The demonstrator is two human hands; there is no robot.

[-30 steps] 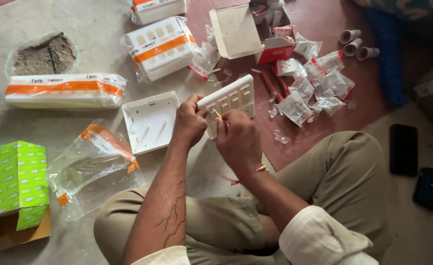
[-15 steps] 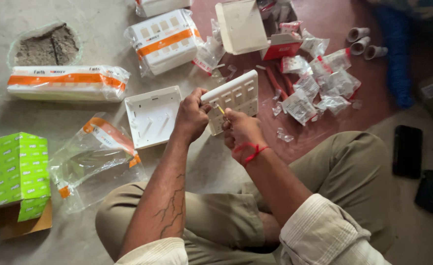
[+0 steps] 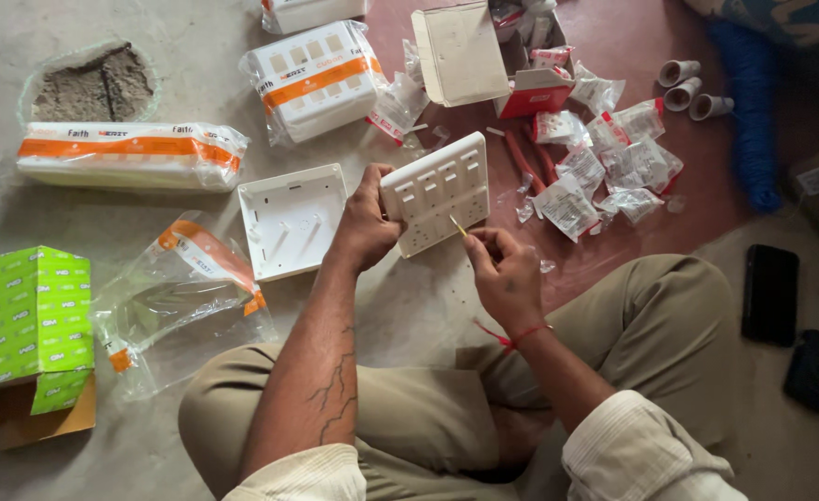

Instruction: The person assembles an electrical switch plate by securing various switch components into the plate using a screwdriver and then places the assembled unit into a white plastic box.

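My left hand grips the left edge of a white switch plate with several rectangular openings, held tilted above the floor. My right hand pinches a small thin yellowish piece, its tip against the plate's lower edge. A white square back cover lies flat on the floor just left of my left hand. I sit cross-legged in khaki trousers.
Wrapped white packs with orange bands, an empty clear bag, a green carton, a cardboard box, small packets of parts, red sticks, grey pipe fittings, blue wire coil, a black phone.
The plate has turned so its front with the openings faces up more. My right hand drew back from behind the plate to its lower edge, now pinching the thin piece.
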